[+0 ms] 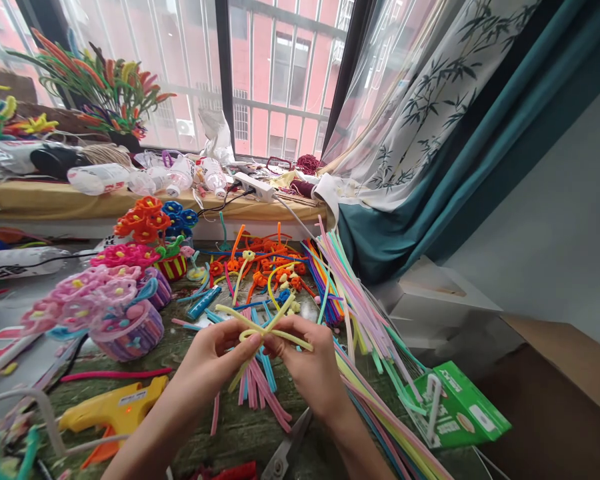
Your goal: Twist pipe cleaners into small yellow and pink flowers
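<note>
Pale yellow pipe cleaners [279, 319], bent into a loop with crossing ends, are pinched between my two hands above the table. My left hand [223, 350] grips the left side of the loop with thumb and fingers. Close beside it, my right hand [305, 353] pinches the right side near the crossing. Under my hands lie cut pink and blue pipe cleaner pieces [257, 387]. A blue lighter or small tube [204, 303] rests just beyond my left hand. Below my right hand, a pair of scissors [283, 457] is partly hidden by my wrist.
A yellow glue gun [115, 410] lies at the left, near pots of pipe cleaner flowers [127, 330]. Orange flower pieces [260, 267] are scattered behind. Long pastel pipe cleaners [365, 313] spread along the right, beside a green box [460, 407]. Plastic bottles [100, 179] line the windowsill.
</note>
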A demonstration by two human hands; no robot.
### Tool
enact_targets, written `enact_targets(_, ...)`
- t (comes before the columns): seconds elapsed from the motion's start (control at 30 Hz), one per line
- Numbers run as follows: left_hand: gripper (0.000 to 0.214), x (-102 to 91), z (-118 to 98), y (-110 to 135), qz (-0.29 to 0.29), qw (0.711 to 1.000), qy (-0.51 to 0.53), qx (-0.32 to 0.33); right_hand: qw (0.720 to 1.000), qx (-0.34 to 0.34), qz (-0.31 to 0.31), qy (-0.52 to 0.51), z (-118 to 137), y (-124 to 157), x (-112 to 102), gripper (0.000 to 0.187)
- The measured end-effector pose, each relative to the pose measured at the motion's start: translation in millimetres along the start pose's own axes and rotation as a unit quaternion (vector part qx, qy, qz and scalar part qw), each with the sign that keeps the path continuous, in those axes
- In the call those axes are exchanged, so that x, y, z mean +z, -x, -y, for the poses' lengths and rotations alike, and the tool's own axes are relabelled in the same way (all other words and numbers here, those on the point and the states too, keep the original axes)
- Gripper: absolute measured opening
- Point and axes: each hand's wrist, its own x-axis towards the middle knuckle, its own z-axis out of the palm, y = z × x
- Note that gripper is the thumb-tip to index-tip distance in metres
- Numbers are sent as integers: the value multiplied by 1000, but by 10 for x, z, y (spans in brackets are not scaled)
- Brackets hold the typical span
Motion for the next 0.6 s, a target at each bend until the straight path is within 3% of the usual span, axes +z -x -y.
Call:
enact_targets(0.17,27,2,84,-24,1,999,-30,41,998,39,-14,-44,-29,-18,11,25)
enact_targets(0.23,23,3,120,-31,-20,991,-98,85,993,73,-11,-91,-48,-33,10,30)
enact_targets(0.3,19,1,142,-29,-48,967,-194,160,986,100,-4,-133,-67,-50,-1,34)
enact_targets(0.43,17,-37,182,1,-57,866,-344,359,974,137,33,-179,-89,-75,-56,41)
enact_targets(0.57,26,-101,263,50,-43,732,-425,531,962,161,96,-200,-86,-93,-122,44)
enact_targets(0.6,25,-105,275,59,-64,724,-441,527,963,157,98,-197,-81,-97,-131,44)
